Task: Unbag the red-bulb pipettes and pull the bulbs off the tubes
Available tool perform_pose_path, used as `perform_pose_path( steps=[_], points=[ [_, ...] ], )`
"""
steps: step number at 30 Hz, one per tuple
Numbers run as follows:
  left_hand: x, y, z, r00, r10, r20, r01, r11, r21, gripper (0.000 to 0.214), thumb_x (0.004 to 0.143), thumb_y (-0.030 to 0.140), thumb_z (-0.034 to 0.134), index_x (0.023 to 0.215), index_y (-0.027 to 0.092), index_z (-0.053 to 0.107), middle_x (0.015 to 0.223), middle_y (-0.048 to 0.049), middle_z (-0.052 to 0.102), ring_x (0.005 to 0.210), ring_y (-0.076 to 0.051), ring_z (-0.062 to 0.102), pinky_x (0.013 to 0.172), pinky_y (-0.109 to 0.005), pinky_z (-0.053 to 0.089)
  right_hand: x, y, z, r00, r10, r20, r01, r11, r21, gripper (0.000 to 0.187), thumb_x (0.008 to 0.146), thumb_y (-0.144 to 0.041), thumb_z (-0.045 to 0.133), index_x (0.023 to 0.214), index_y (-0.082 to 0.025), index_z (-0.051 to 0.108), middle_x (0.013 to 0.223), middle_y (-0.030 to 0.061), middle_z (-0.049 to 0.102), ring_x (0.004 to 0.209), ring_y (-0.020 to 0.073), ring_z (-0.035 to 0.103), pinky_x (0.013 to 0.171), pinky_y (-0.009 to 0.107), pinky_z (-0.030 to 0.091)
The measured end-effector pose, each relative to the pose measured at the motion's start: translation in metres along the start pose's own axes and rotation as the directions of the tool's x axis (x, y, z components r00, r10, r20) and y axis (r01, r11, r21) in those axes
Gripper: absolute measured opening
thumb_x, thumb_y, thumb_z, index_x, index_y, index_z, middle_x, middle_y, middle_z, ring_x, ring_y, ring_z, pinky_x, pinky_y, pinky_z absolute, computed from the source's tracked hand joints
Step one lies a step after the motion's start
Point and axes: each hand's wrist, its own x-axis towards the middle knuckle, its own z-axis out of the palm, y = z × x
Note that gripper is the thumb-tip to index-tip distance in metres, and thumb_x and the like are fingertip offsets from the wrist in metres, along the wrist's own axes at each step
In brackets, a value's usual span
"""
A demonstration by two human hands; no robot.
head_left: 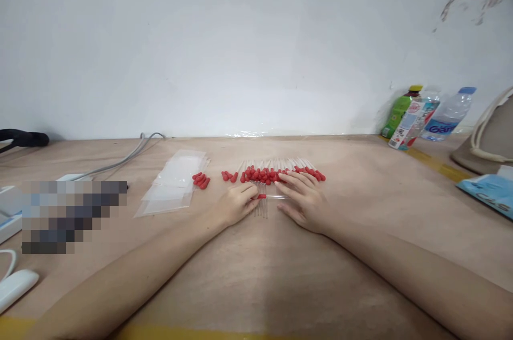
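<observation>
My left hand (240,202) is closed on the red rubber bulb of a glass dropper (274,196). The dropper lies sideways, its clear tube pointing toward my right hand (302,198). That hand is open, fingers spread over the right part of a row of red-bulbed droppers (264,174); whether it touches the tube's end I cannot tell. Beneath the held dropper, several bare glass tubes (262,210) lie pointing toward me, partly hidden by my left fingers. Loose red bulbs (201,180) sit to the left, and a few more red bulbs (230,176) lie nearer the row.
Clear plastic bags (172,182) are stacked on the table (224,286) at left. Beyond them are a grey cable (124,159), a white mouse-like object (18,287) and a blurred-out patch. Bottles (447,118), a carton (412,123), a blue packet (491,194) and a bag stand at right.
</observation>
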Motion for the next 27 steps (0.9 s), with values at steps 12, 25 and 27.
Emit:
perform_pose_path(
  steps=[12,25,27],
  points=[
    [0.003,0.006,0.007,0.983,0.048,-0.178,-0.050,0.999,-0.005,0.029,0.077,0.038,0.060,0.099,0.019,0.057,0.101,-0.0060,0.065,0.101,-0.022,0.055,0.088,-0.037,0.040,0.002,0.004,0.007,0.999,-0.035,-0.008,0.036,0.998,0.058,0.018,0.083,-0.030,0.053,0.096,-0.026,0.065,0.101,0.0004,0.066,0.103,0.0192,0.053,0.094,0.042,0.034],
    [0.004,0.010,0.007,0.981,0.119,-0.154,-0.104,0.989,0.106,0.017,0.084,0.030,0.052,0.092,0.020,0.064,0.111,-0.0035,0.062,0.116,-0.021,0.047,0.103,-0.043,0.027,0.000,0.003,0.016,0.998,-0.058,0.033,0.051,0.985,0.163,0.026,0.087,-0.027,0.046,0.107,-0.018,0.060,0.108,0.0052,0.064,0.108,0.0186,0.053,0.094,0.040,0.041],
    [0.004,0.012,0.006,0.985,0.125,-0.117,-0.112,0.988,0.109,0.018,0.086,0.028,0.049,0.092,0.019,0.064,0.115,-0.0037,0.060,0.119,-0.021,0.044,0.105,-0.043,0.024,0.000,0.003,0.018,0.997,-0.071,0.002,0.069,0.979,0.190,0.025,0.087,-0.024,0.046,0.107,-0.017,0.060,0.107,0.0071,0.064,0.107,0.0188,0.054,0.092,0.039,0.044]
  ],
)
